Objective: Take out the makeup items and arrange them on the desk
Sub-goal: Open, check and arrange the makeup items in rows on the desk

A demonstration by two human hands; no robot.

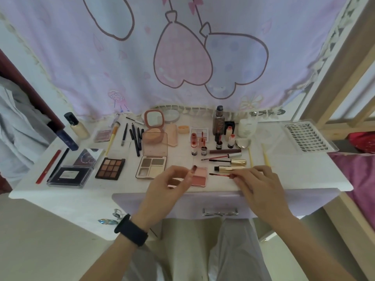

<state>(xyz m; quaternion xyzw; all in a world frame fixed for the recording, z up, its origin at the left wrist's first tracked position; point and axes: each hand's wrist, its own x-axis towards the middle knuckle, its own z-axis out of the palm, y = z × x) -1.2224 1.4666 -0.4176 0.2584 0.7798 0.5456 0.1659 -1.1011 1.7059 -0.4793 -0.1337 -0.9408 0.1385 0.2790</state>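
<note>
Makeup lies spread over the white desk [81,191]. My left hand [168,185] holds a small lip gloss tube [193,171] upright between thumb and fingers, just in front of a pink blush compact [199,176]. My right hand [261,183] pinches the cap end of the red applicator wand [220,175], which lies level and points left, low over the desk. A gold mascara tube [229,168] and its wand [223,160] lie just behind it.
Eyeshadow palettes [110,168], pencils [135,138], a brush, small bottles [218,138] and a round mirror compact [153,118] fill the desk. A lash tray [308,136] sits at the far right. A closed drawer with a metal handle [220,211] is below. A printed curtain hangs behind.
</note>
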